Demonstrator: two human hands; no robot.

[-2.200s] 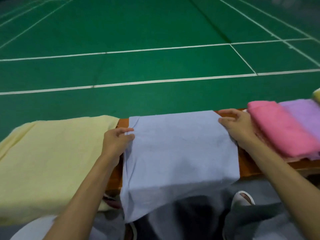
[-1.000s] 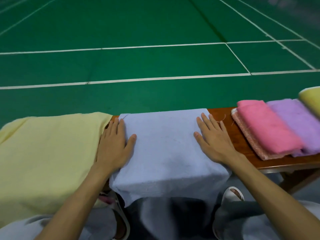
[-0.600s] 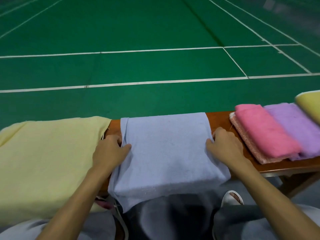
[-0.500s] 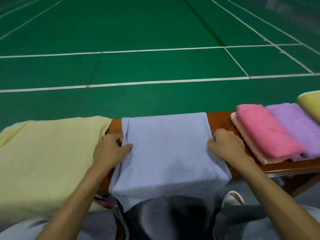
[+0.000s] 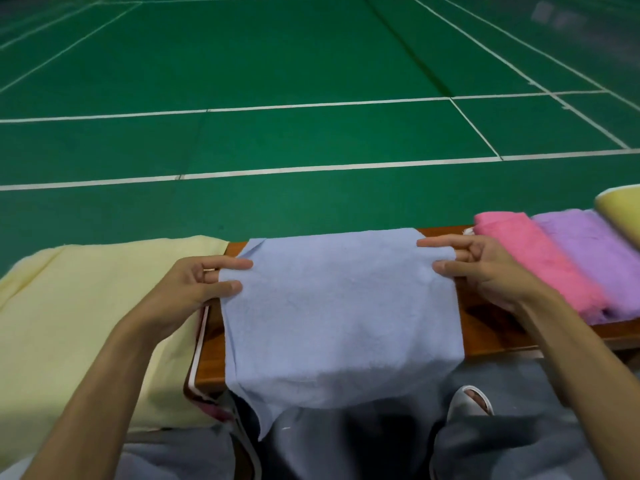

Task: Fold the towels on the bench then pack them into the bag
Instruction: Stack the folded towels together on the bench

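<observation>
Green court floor (image 5: 277,64) lies beyond the wooden tabletop (image 5: 485,327), where the blue towel (image 5: 339,313) drapes over the front edge. The left hand (image 5: 194,289) and right hand (image 5: 485,268) each pinch a side edge, apparently mid-fold. Next, bring those edges over evenly. A yellow towel (image 5: 86,323) and folded pink towel (image 5: 540,258) leave little room on either side.

pale yellow towel (image 5: 86,323) cut off by left edge. folded yellow towel (image 5: 620,216) mostly out of frame at right, blurred. purple towel (image 5: 595,251) clipped at right edge, soft. bench (image 5: 491,327) top largely covered by towels. left hand (image 5: 194,289), right hand (image 5: 485,271): some fingertips hidden behind blue towel (image 5: 339,306) side edges. striped item (image 5: 195,368) under pale yellow towel, kind unclear. forearms run off bottom edge.
</observation>
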